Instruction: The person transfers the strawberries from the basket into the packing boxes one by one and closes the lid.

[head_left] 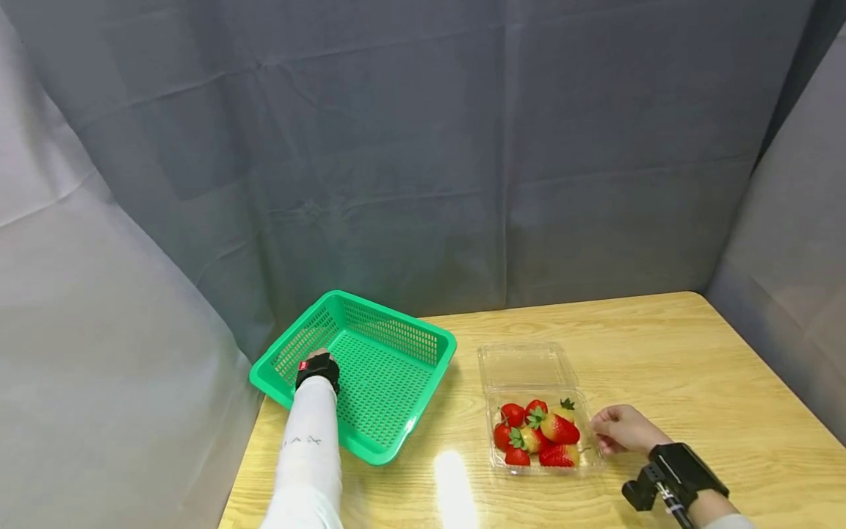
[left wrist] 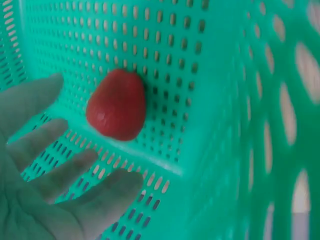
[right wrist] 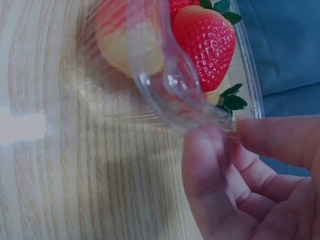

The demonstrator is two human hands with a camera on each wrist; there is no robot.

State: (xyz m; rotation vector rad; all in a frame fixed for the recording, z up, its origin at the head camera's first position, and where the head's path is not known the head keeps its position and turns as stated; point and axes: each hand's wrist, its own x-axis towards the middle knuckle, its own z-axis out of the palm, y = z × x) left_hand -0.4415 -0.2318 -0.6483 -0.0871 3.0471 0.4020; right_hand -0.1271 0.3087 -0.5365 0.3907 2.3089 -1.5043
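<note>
My left hand (left wrist: 50, 192) is inside the green basket (head_left: 423, 330), its fingers spread and apart from a smooth red fruit (left wrist: 119, 106) lying against the perforated bottom. Its exact kind is unclear, and in the head view the arm hides it. On the right, a clear plastic box (head_left: 497, 464) stands with its lid (head_left: 525, 366) folded back flat behind it. Several strawberries (head_left: 558, 427), some pale near the green leaves, lie in the box. With thumb and forefinger, my right hand (head_left: 624, 428) pinches the rim at the box's right side.
Both containers stand on a light wooden table (head_left: 674, 353). A dark grey cloth (head_left: 410, 162) hangs behind it, with paler cloths at the left and right. The basket's left end reaches over the table's left edge.
</note>
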